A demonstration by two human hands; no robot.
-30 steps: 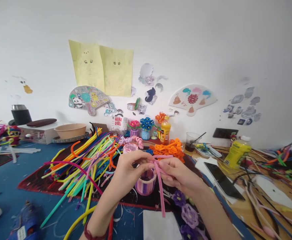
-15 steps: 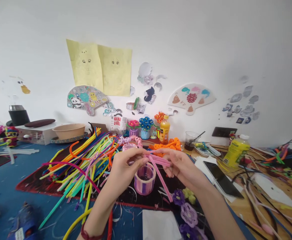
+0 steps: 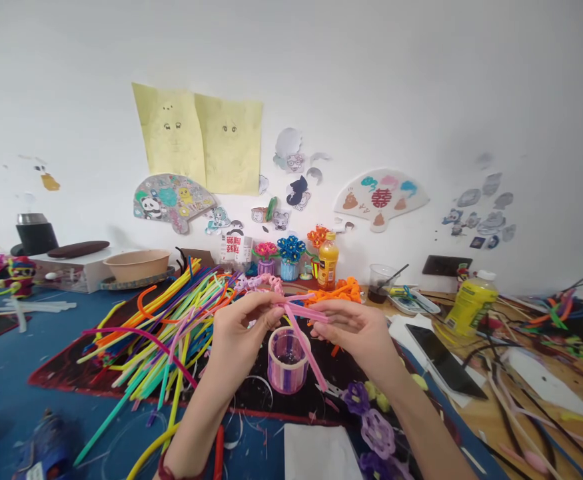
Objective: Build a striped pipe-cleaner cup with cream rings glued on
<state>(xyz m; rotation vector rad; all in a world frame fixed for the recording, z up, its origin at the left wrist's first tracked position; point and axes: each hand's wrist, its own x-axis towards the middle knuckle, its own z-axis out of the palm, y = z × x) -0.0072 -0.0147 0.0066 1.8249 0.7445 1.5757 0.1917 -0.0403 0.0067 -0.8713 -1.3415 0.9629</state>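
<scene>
Between my hands are pink pipe cleaners, crossed where the fingers of my left hand pinch them. My right hand is closed on strands of the same bunch to the right, thumb pressed against the fingers. One long strand hangs down at a slant toward the mat. Behind it and lower down stands a small round pot striped in purple, pink and white. Purple pipe-cleaner flowers lie below my right forearm, with a light yellow one beside them.
A heap of colourful pipe cleaners covers the mat's left side. A blue hot-glue gun lies front left, white paper front centre. At right are a phone and a yellow bottle. Finished flower pots line the wall.
Both hands have shifted slightly left with the pink pipe cleaners. My right fingers have curled in closer around the strands, and the hanging strand's lower end has swung left and up.
</scene>
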